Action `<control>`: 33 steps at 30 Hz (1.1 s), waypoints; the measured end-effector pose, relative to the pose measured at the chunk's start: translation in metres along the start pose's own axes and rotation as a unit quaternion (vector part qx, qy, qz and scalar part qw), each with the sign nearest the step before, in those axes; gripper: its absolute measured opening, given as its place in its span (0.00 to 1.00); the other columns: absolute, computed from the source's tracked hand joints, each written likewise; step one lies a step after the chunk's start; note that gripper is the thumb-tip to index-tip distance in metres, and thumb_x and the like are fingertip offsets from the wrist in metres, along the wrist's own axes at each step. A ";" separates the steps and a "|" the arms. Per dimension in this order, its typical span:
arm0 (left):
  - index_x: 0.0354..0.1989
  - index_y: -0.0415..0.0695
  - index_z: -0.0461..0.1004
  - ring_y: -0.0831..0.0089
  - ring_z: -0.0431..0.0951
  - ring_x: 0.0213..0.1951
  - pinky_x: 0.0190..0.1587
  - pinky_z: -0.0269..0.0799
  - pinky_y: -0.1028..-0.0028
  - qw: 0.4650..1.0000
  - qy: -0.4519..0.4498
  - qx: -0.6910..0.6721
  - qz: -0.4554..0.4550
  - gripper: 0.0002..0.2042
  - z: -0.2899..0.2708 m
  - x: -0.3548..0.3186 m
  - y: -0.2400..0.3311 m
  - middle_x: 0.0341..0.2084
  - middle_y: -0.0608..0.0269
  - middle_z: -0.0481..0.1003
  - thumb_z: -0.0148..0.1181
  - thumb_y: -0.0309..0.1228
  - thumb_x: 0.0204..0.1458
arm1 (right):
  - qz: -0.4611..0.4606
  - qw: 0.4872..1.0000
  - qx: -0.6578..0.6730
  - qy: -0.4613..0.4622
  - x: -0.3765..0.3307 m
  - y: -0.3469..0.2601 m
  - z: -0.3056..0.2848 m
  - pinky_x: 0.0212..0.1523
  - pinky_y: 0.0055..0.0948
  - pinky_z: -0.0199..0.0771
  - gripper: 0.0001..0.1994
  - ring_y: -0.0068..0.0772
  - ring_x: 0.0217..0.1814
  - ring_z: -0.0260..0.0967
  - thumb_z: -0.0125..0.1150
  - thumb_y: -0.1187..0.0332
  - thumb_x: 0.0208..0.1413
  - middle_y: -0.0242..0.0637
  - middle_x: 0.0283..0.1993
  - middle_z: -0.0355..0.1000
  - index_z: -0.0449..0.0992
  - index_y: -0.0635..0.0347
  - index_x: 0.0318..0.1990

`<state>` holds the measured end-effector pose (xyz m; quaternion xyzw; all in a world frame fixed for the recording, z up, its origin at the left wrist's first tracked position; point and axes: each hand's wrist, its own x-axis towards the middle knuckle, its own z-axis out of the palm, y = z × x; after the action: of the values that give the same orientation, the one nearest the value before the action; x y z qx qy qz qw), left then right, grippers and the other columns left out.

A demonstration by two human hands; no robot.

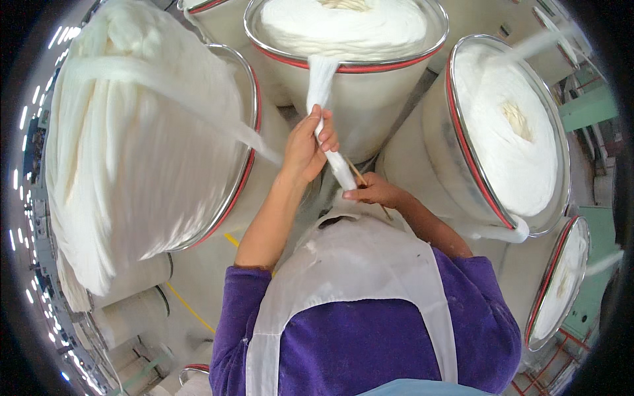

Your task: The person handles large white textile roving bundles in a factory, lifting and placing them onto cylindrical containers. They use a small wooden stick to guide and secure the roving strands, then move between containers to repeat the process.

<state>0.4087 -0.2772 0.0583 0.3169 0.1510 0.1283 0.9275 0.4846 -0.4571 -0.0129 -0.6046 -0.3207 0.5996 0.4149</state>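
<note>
A thick white fibre strand (321,80) hangs down from the heaped white coil in the tall can (356,99) straight ahead. My left hand (309,146) is closed around this strand just below the can's rim. My right hand (371,191) sits lower and closer to my chest, gripping the strand's lower end (343,173) together with a thin wooden stick (360,177). The two hands are a short span apart along the same strand. I wear a purple top under a white apron (356,264).
Several tall white cans with red-trimmed metal rims crowd around: one overflowing with fibre on the left (132,152), one on the right (508,125), a smaller one at lower right (558,284). A second strand (198,105) runs across from the left can. Yellow floor line (188,307) below.
</note>
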 end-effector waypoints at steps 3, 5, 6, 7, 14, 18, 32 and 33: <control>0.36 0.44 0.68 0.80 0.54 0.16 0.23 0.54 0.78 1.000 -0.026 -0.006 -0.013 0.14 -0.002 0.004 0.002 0.14 0.71 0.57 0.42 0.40 0.65 | -0.028 0.999 0.027 0.009 -0.003 0.015 -0.007 0.21 0.22 0.55 0.21 0.18 0.20 0.59 0.65 0.49 0.51 0.25 0.18 0.63 0.72 0.57 0.21; 0.35 0.44 0.68 0.81 0.52 0.15 0.21 0.51 0.78 0.999 -0.038 -0.015 0.003 0.13 -0.003 0.005 0.003 0.14 0.72 0.56 0.43 0.40 0.64 | -0.078 0.996 0.027 -0.018 -0.008 0.035 -0.016 0.22 0.24 0.58 0.23 0.20 0.20 0.60 0.63 0.47 0.52 0.27 0.18 0.64 0.71 0.58 0.20; 0.35 0.44 0.68 0.81 0.52 0.15 0.21 0.51 0.78 0.998 -0.052 -0.019 0.006 0.13 -0.004 0.006 0.006 0.13 0.72 0.56 0.43 0.40 0.64 | -0.052 0.985 -0.157 0.047 -0.006 0.048 -0.019 0.22 0.24 0.60 0.24 0.20 0.20 0.60 0.62 0.46 0.52 0.29 0.19 0.64 0.72 0.60 0.21; 0.35 0.44 0.68 0.81 0.51 0.15 0.21 0.50 0.78 0.998 -0.066 -0.020 0.012 0.13 -0.006 0.006 0.008 0.13 0.72 0.56 0.43 0.40 0.64 | -0.061 0.940 -0.322 0.095 -0.004 0.061 -0.021 0.23 0.25 0.61 0.25 0.21 0.20 0.60 0.60 0.44 0.53 0.30 0.19 0.64 0.74 0.61 0.23; 0.52 0.40 0.67 0.72 0.71 0.27 0.34 0.67 0.73 0.997 -0.004 0.056 -0.059 0.28 -0.039 -0.009 -0.006 0.27 0.61 0.74 0.31 0.52 0.64 | 0.232 0.972 -0.021 0.035 -0.050 0.129 -0.040 0.29 0.32 0.72 0.21 0.30 0.23 0.68 0.58 0.50 0.53 0.40 0.27 0.75 0.79 0.63 0.34; 0.55 0.38 0.66 0.67 0.76 0.36 0.44 0.71 0.71 0.993 0.049 -0.006 -0.104 0.29 -0.058 -0.024 -0.030 0.42 0.52 0.75 0.30 0.51 0.65 | 0.153 0.960 -0.229 0.052 -0.029 0.171 -0.028 0.36 0.36 0.74 0.16 0.34 0.31 0.73 0.59 0.55 0.52 0.41 0.30 0.75 0.78 0.59 0.36; 0.44 0.38 0.74 0.78 0.76 0.31 0.36 0.73 0.77 0.961 0.154 0.225 0.042 0.12 -0.069 -0.060 -0.048 0.33 0.60 0.79 0.61 0.30 0.54 | -0.165 0.891 -0.357 0.226 -0.018 -0.014 -0.015 0.35 0.31 0.74 0.18 0.32 0.38 0.74 0.64 0.76 0.44 0.36 0.43 0.73 0.74 0.54 0.46; 0.43 0.37 0.74 0.78 0.76 0.29 0.35 0.72 0.78 0.959 0.154 0.232 0.048 0.12 -0.066 -0.062 -0.046 0.32 0.60 0.79 0.61 0.31 0.54 | -0.249 0.849 -0.409 0.225 -0.012 -0.039 -0.006 0.34 0.32 0.74 0.20 0.34 0.38 0.74 0.62 0.77 0.44 0.36 0.45 0.73 0.74 0.52 0.48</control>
<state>0.3342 -0.2969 -0.0082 0.5064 0.3022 0.1817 0.7869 0.4941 -0.4510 0.0270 -0.7378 -0.5744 0.1389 0.3262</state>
